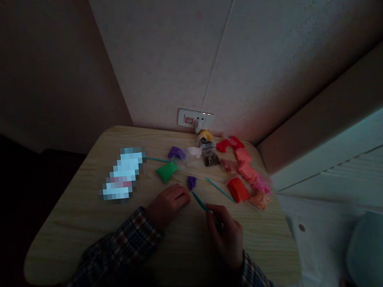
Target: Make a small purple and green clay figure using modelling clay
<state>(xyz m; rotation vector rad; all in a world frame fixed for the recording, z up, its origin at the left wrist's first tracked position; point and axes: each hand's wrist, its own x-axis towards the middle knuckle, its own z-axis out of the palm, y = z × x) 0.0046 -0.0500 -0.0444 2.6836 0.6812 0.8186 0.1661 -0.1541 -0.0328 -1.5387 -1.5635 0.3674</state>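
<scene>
I see on my feed a pale wood-grained desk [67, 232] with rounded corners. On it lie a purple lump [191, 182], a green packet [167, 172], a teal stick [220, 190], a red-orange packet [238, 190], a dark-filled clear bag [211, 160] and, at left, a pixelated bright rectangle [124, 175].

Shows smooth grain across the light-brown, round-cornered wooden table [74, 231]. Looks smooth on the slim teal plastic tool [200, 201], matt and bumpy on the small purple clay-like lump [191, 182], glossy on the square dark-brown plastic packet [211, 158], woven on the long plaid cloth sleeve [135, 234].
</scene>
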